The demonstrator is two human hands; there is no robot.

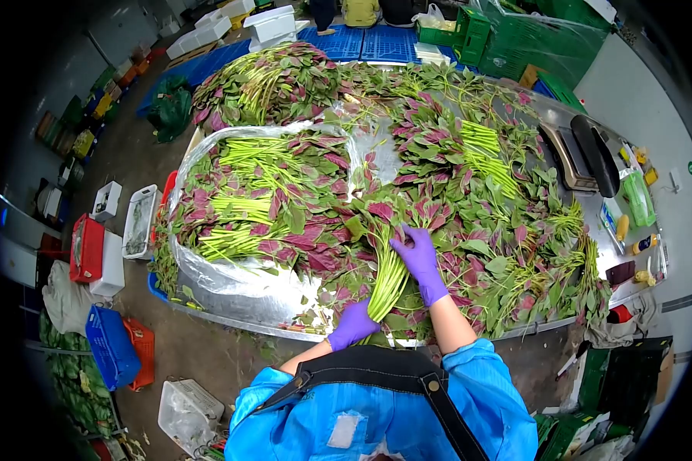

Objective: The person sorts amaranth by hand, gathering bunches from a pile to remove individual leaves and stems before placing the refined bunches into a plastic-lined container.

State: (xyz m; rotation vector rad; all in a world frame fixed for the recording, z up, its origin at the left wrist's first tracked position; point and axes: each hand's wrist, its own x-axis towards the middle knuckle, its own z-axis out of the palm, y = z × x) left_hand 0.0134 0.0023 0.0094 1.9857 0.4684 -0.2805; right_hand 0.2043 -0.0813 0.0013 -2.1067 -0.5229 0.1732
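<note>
A bunch of red amaranth (390,269) with pale green stems and green-and-purple leaves lies tilted over the near side of the metal table. Its lower stem ends are in my left hand (352,324), which wears a purple glove and is closed round them. Higher up, at the right side of the same bunch, my purple-gloved right hand (417,257) grips the stems just below the leaves; some of its fingers are hidden. Loose amaranth (507,276) spreads to the right of my hands. Left of them, several bunches (246,203) lie on clear plastic sheeting (231,278).
A large amaranth heap (273,84) stands at the table's far left. At the right is a scale (580,154). Blue (113,346) and red crates (88,247) stand on the floor at left. People (361,11) are beyond the blue pallets (361,44).
</note>
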